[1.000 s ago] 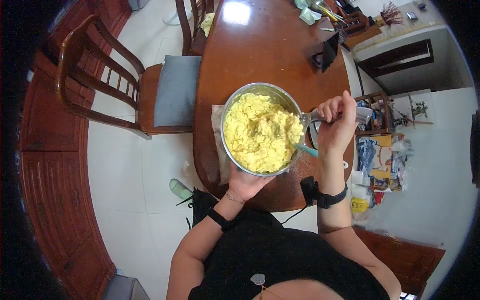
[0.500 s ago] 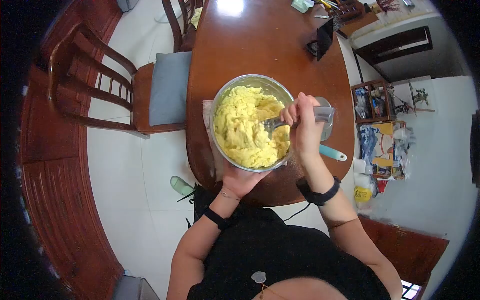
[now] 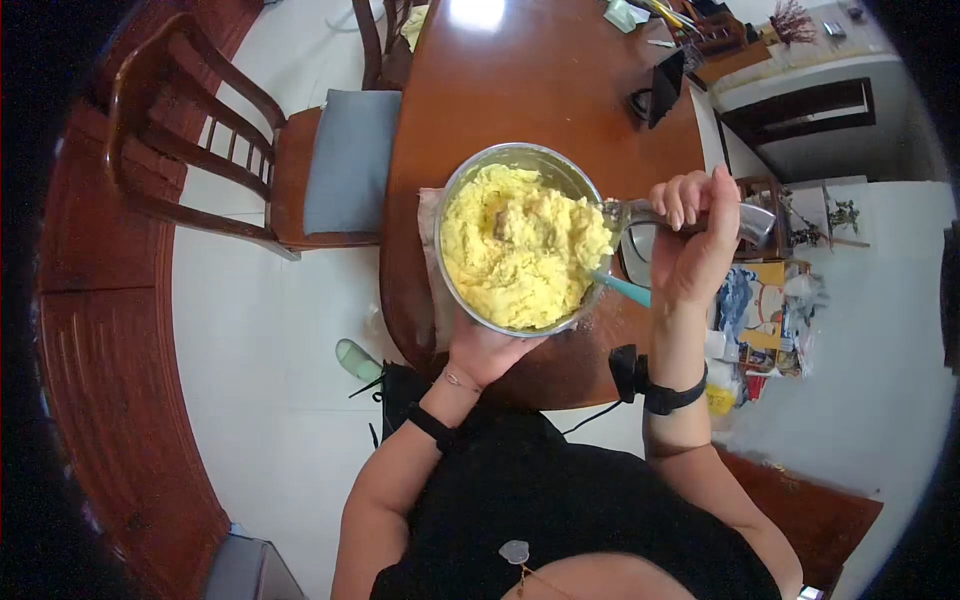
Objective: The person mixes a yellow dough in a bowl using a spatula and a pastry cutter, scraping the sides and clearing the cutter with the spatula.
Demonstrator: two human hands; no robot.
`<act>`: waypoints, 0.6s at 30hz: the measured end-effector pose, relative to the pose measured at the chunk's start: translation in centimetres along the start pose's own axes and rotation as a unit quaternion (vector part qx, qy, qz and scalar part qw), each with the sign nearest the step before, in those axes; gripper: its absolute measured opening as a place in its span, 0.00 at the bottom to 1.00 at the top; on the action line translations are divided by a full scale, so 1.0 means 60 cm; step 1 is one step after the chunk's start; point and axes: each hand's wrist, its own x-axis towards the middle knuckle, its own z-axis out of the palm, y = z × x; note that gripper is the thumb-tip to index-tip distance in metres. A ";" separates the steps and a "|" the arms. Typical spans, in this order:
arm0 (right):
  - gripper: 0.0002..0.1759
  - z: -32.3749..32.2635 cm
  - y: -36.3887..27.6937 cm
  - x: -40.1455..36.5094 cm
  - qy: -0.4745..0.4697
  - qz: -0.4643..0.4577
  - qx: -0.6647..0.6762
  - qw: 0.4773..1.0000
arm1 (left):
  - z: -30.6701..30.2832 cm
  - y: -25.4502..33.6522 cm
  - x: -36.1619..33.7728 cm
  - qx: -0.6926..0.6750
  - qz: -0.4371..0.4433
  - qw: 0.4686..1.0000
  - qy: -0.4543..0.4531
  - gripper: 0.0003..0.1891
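Note:
A round metal bowl (image 3: 455, 182) holds a yellow mash (image 3: 510, 285) at the table's near end. My left hand (image 3: 488, 352) supports the bowl at its near side, its fingers partly hidden beneath. My right hand (image 3: 697, 225) is closed around the handle of a metal utensil (image 3: 632, 212), to the right of the bowl. The utensil's head carries a lump of mash at the bowl's right rim. A turquoise handle (image 3: 622, 287) shows beside the bowl's lower right rim. Under the bowl lies a light cloth (image 3: 429, 215).
The brown table (image 3: 520, 90) stretches away, with a black stand (image 3: 663, 88) at its far right. A chair with a grey cushion (image 3: 350, 165) stands left. Behind my right hand is a clear container (image 3: 636, 252). A green slipper (image 3: 357, 358) lies on the floor.
My right hand has moved right and a little up, lifting the utensil with mash from the bowl's middle to its right rim. My left hand still supports the bowl.

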 end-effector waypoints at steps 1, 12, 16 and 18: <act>0.18 -0.003 0.000 -0.001 0.012 0.015 0.021 1.000 | -0.001 0.000 0.000 -0.103 -0.026 0.994 0.000 0.34; 0.14 -0.069 -0.019 -0.033 0.138 0.100 0.176 0.969 | -0.170 -0.011 0.007 -0.677 -0.285 0.675 -0.065 0.43; 0.12 -0.078 0.006 -0.012 0.158 0.126 0.214 0.956 | -0.258 -0.012 0.028 -0.629 -0.340 0.692 -0.100 0.61; 0.11 -0.077 0.022 -0.007 0.141 0.118 0.243 0.953 | -0.279 -0.005 0.029 -0.535 -0.407 0.739 -0.050 0.60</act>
